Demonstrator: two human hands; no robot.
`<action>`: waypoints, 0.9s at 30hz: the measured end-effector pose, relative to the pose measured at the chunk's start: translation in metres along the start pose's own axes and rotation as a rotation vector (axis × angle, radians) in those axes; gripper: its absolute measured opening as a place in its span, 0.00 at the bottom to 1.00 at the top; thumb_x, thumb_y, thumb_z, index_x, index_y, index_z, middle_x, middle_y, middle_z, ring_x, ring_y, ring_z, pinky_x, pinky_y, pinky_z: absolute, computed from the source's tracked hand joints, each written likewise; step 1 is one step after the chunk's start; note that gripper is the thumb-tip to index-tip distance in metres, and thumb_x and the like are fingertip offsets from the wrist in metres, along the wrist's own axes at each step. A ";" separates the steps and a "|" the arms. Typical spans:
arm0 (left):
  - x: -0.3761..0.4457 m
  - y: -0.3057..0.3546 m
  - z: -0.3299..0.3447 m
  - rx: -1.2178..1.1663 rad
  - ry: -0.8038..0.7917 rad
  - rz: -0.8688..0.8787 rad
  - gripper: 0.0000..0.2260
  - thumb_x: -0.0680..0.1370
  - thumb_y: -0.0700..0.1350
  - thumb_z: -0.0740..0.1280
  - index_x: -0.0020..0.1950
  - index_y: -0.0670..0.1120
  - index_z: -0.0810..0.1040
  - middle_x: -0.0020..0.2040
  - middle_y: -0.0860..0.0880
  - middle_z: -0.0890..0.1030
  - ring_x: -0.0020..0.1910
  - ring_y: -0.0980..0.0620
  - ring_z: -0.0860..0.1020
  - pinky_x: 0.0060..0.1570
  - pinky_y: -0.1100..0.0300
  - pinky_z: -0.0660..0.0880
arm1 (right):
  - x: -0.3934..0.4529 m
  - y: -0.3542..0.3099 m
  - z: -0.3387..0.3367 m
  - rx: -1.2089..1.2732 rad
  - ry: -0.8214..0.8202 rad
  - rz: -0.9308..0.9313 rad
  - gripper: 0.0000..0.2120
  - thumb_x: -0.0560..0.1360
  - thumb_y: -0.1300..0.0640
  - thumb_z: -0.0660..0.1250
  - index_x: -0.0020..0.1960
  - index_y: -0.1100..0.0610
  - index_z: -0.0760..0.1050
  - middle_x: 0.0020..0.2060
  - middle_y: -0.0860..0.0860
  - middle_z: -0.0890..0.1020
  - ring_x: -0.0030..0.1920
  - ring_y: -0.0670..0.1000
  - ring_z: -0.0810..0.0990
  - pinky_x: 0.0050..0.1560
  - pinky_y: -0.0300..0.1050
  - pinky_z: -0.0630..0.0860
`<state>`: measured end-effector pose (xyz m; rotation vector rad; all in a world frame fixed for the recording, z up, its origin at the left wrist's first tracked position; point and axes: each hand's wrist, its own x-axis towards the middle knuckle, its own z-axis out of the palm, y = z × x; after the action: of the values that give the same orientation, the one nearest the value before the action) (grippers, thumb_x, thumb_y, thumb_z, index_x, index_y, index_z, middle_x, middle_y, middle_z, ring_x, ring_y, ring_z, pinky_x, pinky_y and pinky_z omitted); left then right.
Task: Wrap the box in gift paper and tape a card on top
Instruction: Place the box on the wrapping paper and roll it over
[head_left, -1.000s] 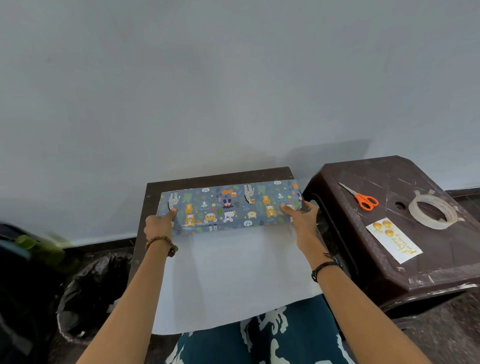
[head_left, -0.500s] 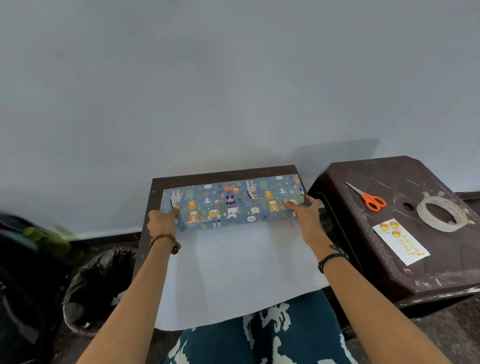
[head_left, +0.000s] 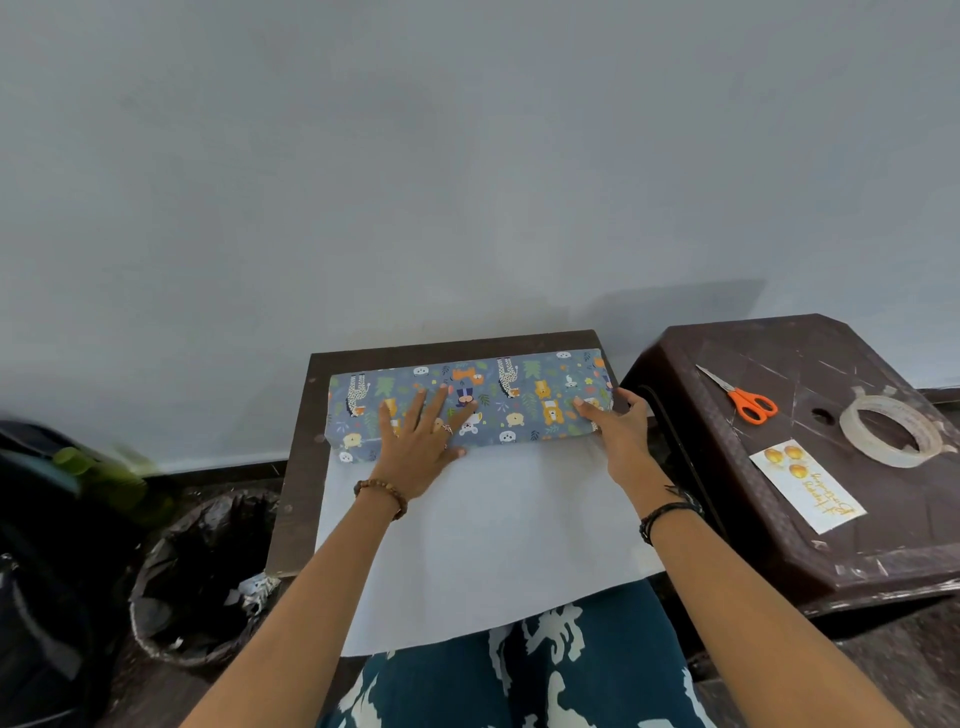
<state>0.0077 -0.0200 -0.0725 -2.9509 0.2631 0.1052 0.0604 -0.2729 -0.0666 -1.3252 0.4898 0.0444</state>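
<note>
Soft even light, blurred left edge

The box (head_left: 519, 400) lies lengthwise along the far edge of the small table (head_left: 298, 467), reaching nearly to both far corners. It is covered by the gift paper (head_left: 493, 545): blue with cartoon animals over the box, plain white underside spread flat toward the near edge and overhanging it. The card (head_left: 808, 486), white with gold balloons and gold lettering, lies flat near the front edge of the stool (head_left: 857, 566). The tape roll (head_left: 891, 434), clear, lies flat behind it.
</note>
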 end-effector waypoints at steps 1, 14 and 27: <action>0.001 -0.001 0.002 -0.002 0.013 -0.008 0.28 0.77 0.58 0.58 0.75 0.58 0.53 0.65 0.45 0.76 0.61 0.41 0.77 0.48 0.31 0.71 | 0.000 0.001 0.000 -0.009 0.004 -0.003 0.33 0.67 0.67 0.75 0.65 0.58 0.62 0.45 0.48 0.76 0.53 0.53 0.77 0.60 0.55 0.74; 0.003 0.017 0.000 -0.096 0.189 -0.138 0.30 0.63 0.44 0.79 0.63 0.56 0.76 0.62 0.46 0.78 0.61 0.40 0.76 0.53 0.29 0.68 | -0.029 -0.003 0.027 -1.118 0.267 -0.855 0.31 0.70 0.57 0.72 0.68 0.63 0.65 0.71 0.62 0.62 0.71 0.61 0.60 0.72 0.54 0.48; -0.026 0.074 0.033 -0.462 0.333 -0.422 0.29 0.78 0.49 0.51 0.77 0.48 0.43 0.77 0.45 0.43 0.76 0.48 0.46 0.67 0.35 0.44 | -0.032 0.027 0.081 -1.332 -0.386 -1.201 0.30 0.58 0.63 0.80 0.59 0.60 0.78 0.51 0.53 0.84 0.48 0.52 0.84 0.49 0.47 0.79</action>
<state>-0.0335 -0.0817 -0.1154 -3.3870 -0.4020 -0.4416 0.0489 -0.1826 -0.0671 -2.6347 -0.9100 -0.4320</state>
